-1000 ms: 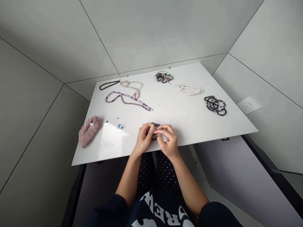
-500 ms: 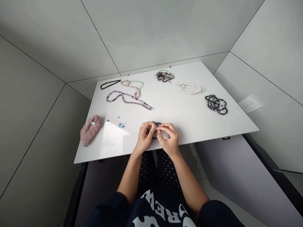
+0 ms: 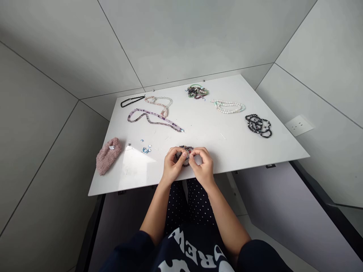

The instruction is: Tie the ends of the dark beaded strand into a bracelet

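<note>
A coil of dark beads (image 3: pixel 186 147) lies near the table's front edge, partly covered by both hands. My left hand (image 3: pixel 175 162) is pinched at its left side, thumb against forefinger. Facing it at the coil's right side, my right hand (image 3: pixel 202 162) is pinched too, its fingertips a small gap from the left ones. A small red spot shows between the fingertips. What exactly each pinch holds is too small to tell.
On the white table (image 3: pixel 241 151) lie a pink fuzzy pouch (image 3: pixel 107 158), blue scraps (image 3: pixel 146 150), a purple strand (image 3: pixel 154 115), a pink and clear strand (image 3: pixel 164 112), a black strand (image 3: pixel 132 101), a mixed bundle (image 3: pixel 196 91), a pale strand (image 3: pixel 229 107) and dark beads (image 3: pixel 257 125).
The fingertips of my two hands have moved slightly apart. More of the dark bead coil and a red spot now show between them.
</note>
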The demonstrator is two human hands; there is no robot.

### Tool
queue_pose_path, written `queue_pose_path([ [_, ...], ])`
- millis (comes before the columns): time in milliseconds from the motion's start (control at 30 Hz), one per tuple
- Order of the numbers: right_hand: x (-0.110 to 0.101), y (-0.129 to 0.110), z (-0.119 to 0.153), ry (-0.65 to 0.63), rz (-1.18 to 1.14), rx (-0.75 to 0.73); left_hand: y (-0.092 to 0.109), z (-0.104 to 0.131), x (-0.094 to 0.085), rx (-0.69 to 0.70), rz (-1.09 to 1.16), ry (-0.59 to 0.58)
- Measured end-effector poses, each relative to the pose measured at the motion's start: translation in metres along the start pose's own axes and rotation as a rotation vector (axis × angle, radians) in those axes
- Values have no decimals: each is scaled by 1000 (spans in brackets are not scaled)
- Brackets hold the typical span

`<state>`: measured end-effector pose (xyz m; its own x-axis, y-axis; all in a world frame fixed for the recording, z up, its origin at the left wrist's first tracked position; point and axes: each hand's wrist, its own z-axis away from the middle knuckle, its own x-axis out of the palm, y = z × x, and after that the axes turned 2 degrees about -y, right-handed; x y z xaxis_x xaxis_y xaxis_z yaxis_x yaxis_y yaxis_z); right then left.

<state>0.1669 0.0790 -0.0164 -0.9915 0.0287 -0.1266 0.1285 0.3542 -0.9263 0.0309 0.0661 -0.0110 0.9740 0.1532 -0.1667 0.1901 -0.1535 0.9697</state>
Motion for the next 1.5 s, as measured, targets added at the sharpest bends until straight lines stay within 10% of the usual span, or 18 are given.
queue_pose_path([
  [400, -15, 11, -5, -172, -603, 104, -1, 2, 2, 58, 323, 31],
  [733, -8, 7, -5, -160, -655, 108, -5, 2, 2, 36, 517, 72],
  [1300, 0, 15, 1, -121, -540, 131, -4, 1, 2, 42, 331, 242],
  [1500, -1, 10, 1, -137, -465, 128, 2, 6, 7, 132, 69, 135],
])
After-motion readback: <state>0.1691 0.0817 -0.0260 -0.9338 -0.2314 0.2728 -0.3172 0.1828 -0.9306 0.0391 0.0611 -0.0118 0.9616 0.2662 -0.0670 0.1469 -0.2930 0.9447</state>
